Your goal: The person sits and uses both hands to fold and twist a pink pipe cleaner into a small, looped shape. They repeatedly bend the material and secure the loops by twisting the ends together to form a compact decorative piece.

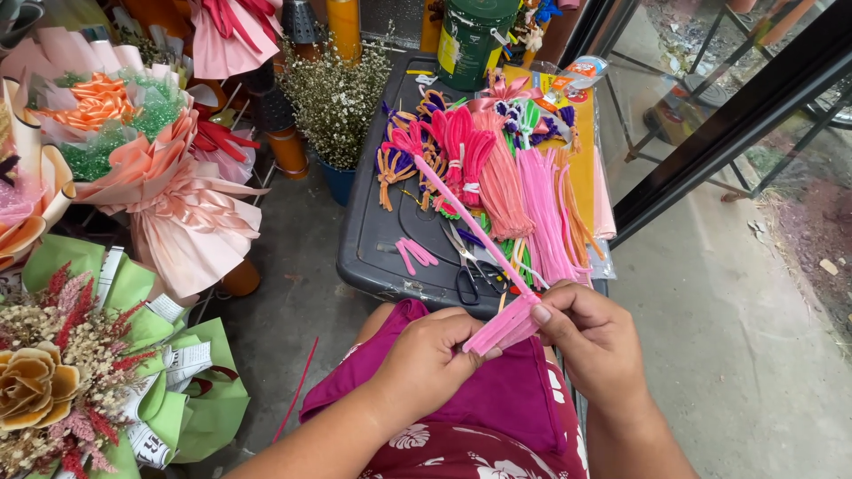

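You are pinching a bundle of pink pipe cleaners (504, 326) between both hands over your lap, left hand (424, 359) and right hand (593, 335) fingers closed on it, one strand jutting far toward the dark desk (373, 239), where scissors (466, 266) are lying.
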